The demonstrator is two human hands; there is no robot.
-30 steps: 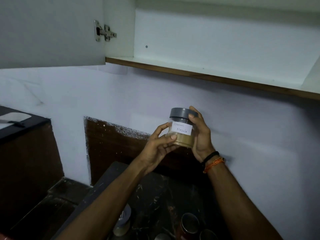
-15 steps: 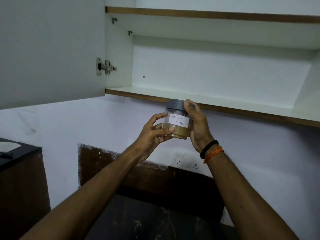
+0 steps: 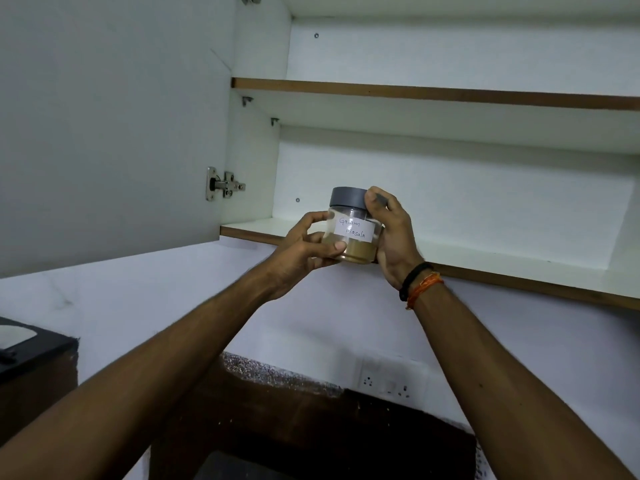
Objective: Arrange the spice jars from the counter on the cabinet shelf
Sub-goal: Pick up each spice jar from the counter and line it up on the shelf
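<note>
Both hands (image 3: 304, 252) around spice jar (image 3: 353, 233)

One jar (image 3: 353, 233), two shelves (image 3: 485, 271).

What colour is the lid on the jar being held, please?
Grey, seen in the head view: the lid tops the jar.

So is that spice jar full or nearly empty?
Partly filled. Through the clear spice jar, brown powder fills only the bottom part, below the handwritten label; the glass above looks empty.
</note>
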